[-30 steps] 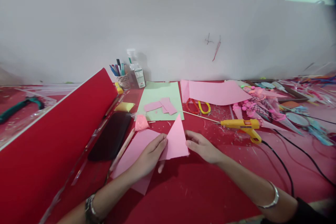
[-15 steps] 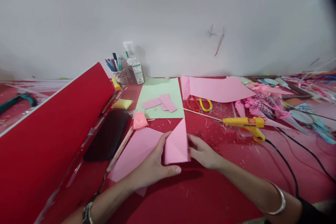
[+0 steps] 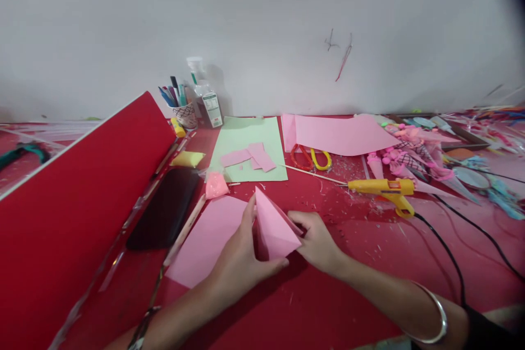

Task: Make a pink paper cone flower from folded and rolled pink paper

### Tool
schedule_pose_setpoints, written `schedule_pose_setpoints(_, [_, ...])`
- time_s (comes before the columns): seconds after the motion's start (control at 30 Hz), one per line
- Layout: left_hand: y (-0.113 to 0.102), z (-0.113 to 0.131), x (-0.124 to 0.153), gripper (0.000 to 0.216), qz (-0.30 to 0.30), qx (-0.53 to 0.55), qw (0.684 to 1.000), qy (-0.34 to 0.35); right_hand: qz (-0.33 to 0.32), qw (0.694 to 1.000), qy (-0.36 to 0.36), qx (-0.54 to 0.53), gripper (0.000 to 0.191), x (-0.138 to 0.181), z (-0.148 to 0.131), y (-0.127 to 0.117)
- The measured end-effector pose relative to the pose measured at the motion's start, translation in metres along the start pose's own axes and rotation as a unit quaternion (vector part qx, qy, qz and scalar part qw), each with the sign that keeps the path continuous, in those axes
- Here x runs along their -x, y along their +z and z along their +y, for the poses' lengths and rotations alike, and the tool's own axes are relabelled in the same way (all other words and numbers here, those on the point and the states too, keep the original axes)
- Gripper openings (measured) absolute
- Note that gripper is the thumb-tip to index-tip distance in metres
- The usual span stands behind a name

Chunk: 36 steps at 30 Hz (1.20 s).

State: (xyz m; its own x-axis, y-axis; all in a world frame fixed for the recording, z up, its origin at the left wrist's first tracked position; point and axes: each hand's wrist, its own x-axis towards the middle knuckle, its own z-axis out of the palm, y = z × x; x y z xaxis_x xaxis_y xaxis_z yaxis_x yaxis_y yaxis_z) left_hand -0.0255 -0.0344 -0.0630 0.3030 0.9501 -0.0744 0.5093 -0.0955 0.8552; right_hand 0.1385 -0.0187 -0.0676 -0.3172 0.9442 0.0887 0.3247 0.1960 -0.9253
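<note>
A small pink paper piece [image 3: 274,225], folded into a pointed shape, stands up off the red table [image 3: 336,295] between my hands. My left hand [image 3: 241,254] grips its left side, thumb under the lower edge and a finger along the fold. My right hand [image 3: 318,240] pinches its right corner. Both hands are closed on it. A larger flat pink sheet [image 3: 205,240] lies on the table just left of my left hand.
A yellow glue gun [image 3: 383,190] with a black cord lies to the right. Behind are a green sheet [image 3: 250,145] with pink scraps, red and yellow scissors [image 3: 310,158], a big pink sheet [image 3: 340,135] and a pen cup [image 3: 182,112]. A red roll [image 3: 74,202] and black pouch [image 3: 164,208] sit left.
The pink piece went from a flat triangle to a folded, narrower pointed shape. My left hand slid round under it and my right hand moved in to its corner.
</note>
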Motion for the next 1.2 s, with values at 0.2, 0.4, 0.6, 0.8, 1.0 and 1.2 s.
schedule_pose_setpoints(0.2, [0.0,0.001,0.001,0.086,0.023,0.027,0.999,0.037,-0.014,0.998,-0.015,0.055,0.027,0.001,-0.001,0.001])
schedule_pose_setpoints(0.4, [-0.012,0.006,-0.004,0.034,0.091,0.155,0.974,-0.137,-0.036,0.998,0.036,-0.023,0.03,-0.003,0.001,-0.007])
schedule_pose_setpoints(0.6, [-0.017,-0.004,-0.008,0.041,0.137,0.266,0.911,-0.284,0.038,0.998,-0.014,-0.038,0.006,-0.009,0.006,-0.015])
schedule_pose_setpoints(0.8, [-0.017,0.001,-0.011,0.031,0.128,0.396,0.862,-0.29,-0.05,0.978,-0.165,0.117,0.027,-0.01,0.002,-0.031])
schedule_pose_setpoints(1.0, [-0.014,-0.001,-0.012,0.033,0.013,0.484,0.848,-0.214,-0.025,0.978,-0.173,0.117,0.013,-0.01,0.006,-0.032])
schedule_pose_setpoints(1.2, [-0.014,-0.006,-0.011,0.033,-0.049,0.354,0.932,-0.066,0.037,0.994,-0.087,0.046,0.019,-0.012,0.007,-0.025])
